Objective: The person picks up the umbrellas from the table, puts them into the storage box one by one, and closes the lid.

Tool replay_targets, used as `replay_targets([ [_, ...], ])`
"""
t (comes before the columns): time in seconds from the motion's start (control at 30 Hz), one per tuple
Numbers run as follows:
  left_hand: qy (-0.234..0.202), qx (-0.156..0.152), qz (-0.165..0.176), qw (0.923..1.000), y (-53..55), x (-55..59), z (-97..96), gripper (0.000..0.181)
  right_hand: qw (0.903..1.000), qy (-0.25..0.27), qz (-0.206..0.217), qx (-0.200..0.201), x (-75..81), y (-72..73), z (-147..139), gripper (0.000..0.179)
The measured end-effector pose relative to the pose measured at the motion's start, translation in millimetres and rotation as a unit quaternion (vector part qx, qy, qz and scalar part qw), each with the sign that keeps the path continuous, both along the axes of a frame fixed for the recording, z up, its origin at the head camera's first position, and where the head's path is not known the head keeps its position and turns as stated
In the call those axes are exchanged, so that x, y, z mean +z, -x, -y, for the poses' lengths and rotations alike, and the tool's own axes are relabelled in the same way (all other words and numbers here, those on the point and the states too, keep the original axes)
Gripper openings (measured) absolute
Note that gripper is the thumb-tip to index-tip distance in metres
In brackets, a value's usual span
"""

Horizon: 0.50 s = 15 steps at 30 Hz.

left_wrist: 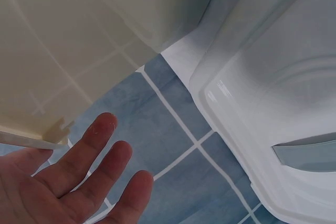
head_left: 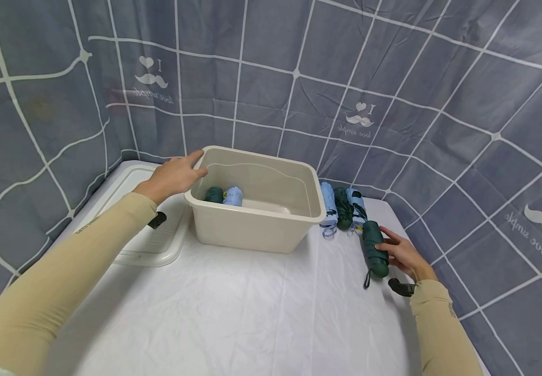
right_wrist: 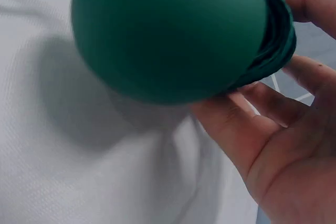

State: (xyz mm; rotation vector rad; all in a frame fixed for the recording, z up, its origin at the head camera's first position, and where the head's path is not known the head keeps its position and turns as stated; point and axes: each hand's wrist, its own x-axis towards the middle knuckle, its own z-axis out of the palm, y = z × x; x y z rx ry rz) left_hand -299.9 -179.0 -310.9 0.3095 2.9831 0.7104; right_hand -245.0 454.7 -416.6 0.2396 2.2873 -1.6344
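My right hand (head_left: pixel 402 254) grips a dark green folded umbrella (head_left: pixel 374 250) at the right, thumb and fingers around its side. Its rounded green end (right_wrist: pixel 168 35) fills much of the right wrist view, and a short strap hangs from it. At the left corner of the beige bin (head_left: pixel 247 230), my left hand (head_left: pixel 174 176) rests on the rim. In the left wrist view, three fingers (left_wrist: pixel 97 156) extend loosely outside the bin wall. Inside the bin lie a dark green bundle (head_left: pixel 214 195) and a light blue bundle (head_left: pixel 233 196).
Right of the bin, a light blue umbrella (head_left: pixel 328 201), a dark green one (head_left: pixel 343 209) and another blue one (head_left: pixel 357 204) lie side by side. A white lid (head_left: pixel 131 256) lies left of the bin on the white-covered table (head_left: pixel 233 313). Grey checked curtains (head_left: pixel 271 78) surround it.
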Motion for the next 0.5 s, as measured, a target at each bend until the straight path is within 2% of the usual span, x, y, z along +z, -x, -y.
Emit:
replay_targets([
  [0.2,-0.001,-0.001,-0.002,1.0,0.9,-0.9,0.9,0.072,0.9997,-0.001,-0.026,0.003,8.3,-0.8,2,0.084],
  [0.37,0.0,0.0,0.002,1.0,1.9,-1.1,1.8,0.072,0.999,0.013,-0.042,-0.001,21.7,-1.3,7,0.084],
  [0.5,-0.001,0.0,0.004,1.0,2.4,-1.5,1.9,0.072,0.9989,0.005,-0.047,-0.003,33.2,-2.2,12,0.084],
])
